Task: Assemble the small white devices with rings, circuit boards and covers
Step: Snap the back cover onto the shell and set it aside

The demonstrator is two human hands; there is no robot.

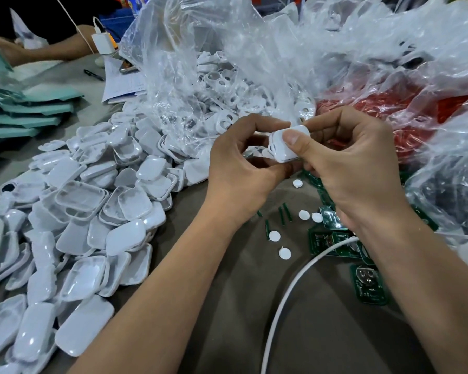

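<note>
A small white device [284,149] is held above the table between both hands. My right hand [346,163] grips it, thumb pressed on its top face. My left hand [238,160] has its fingers curled at the device's left end and underside. A big heap of white covers [92,211] spreads over the left of the table. Green circuit boards [368,286] lie at the right under my right wrist. Several small white round discs [274,235] and thin green strips [284,213] lie on the brown cloth below my hands.
A clear plastic bag of white shells with holes [222,85] stands behind my hands, with red-filled bags [389,109] to its right. A white cable [289,292] crosses the cloth. Teal envelopes [25,109], a pen [93,75], a charger [103,43] and another person's arm [46,51] are at far left.
</note>
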